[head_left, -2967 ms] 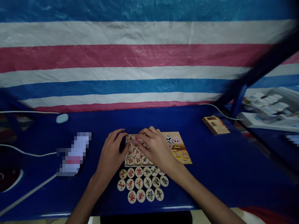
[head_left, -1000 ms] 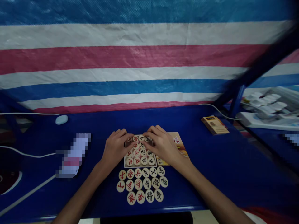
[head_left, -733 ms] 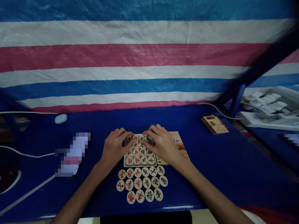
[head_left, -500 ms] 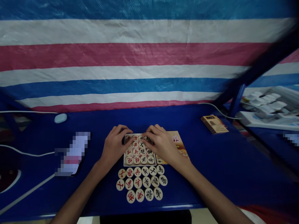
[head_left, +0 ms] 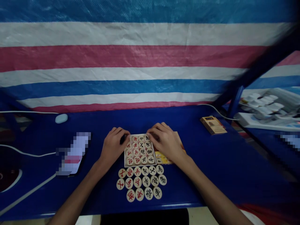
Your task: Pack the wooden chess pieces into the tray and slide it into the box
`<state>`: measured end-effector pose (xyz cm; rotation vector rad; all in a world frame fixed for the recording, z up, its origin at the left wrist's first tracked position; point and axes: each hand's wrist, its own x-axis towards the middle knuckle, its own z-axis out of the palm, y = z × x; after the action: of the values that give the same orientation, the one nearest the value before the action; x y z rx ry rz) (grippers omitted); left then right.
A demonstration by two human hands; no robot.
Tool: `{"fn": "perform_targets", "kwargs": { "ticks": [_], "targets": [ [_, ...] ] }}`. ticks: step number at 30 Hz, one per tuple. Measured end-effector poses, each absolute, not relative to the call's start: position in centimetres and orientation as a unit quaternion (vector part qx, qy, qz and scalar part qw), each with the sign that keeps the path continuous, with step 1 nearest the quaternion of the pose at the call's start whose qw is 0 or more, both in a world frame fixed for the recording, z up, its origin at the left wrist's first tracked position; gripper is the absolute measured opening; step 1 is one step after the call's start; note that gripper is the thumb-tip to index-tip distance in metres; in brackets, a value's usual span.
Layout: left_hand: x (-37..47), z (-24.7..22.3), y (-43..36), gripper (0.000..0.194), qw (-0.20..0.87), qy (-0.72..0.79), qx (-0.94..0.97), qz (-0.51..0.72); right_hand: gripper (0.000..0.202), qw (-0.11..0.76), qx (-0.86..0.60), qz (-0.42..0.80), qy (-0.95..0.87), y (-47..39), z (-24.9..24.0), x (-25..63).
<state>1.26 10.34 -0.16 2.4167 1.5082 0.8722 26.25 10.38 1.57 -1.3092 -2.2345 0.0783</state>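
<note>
1. Nearest on the blue table (head_left: pixel 225 165), sixteen loose pieces (head_left: pixel 137 182) lie flat in rows of four, six and six. They are round and pale, with red characters at left and black at right; legible black marks include 將, 車 and 馬.
2. Directly beyond, the white open tray (head_left: pixel 140 166) contains a four-by-four grid: two red columns left, two black right.
3. The left hand (head_left: pixel 113 145) is at the tray's far-left corner, thumb tip and index tip close together; a grip cannot be confirmed.
4. The right hand (head_left: pixel 167 143) is at the far-right corner, its thumb and index tips likewise close; clamping cannot be determined. It partly covers a printed yellow-and-brown panel (head_left: pixel 162 158).
5. Farther right lies a tan box (head_left: pixel 213 125), print illegible.
</note>
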Motion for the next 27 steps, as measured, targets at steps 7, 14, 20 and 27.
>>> {"fn": "perform_targets", "kwargs": {
  "ticks": [7, 14, 20, 27],
  "targets": [
    [1.08, -0.04, 10.39, 0.014, 0.091, 0.51, 0.803, 0.295, 0.025, 0.272, -0.488, 0.029, -0.829, 10.43, 1.62, 26.26],
    [0.87, -0.16, 10.3, 0.018, 0.117, 0.522, 0.793, 0.294, 0.026, 0.276, -0.488, 0.026, -0.828, 10.47, 2.09, 26.31],
    [1.01, -0.48, 10.46, 0.02, 0.133, 0.524, 0.786, 0.298, 0.025, 0.274, -0.485, 0.027, -0.83, 10.44, 1.91, 26.12],
    [0.94, -0.61, 10.63, 0.017, 0.145, 0.526, 0.776, 0.315, 0.023, 0.281, -0.484, 0.025, -0.829, 10.35, 2.02, 26.11]
  ]
}}
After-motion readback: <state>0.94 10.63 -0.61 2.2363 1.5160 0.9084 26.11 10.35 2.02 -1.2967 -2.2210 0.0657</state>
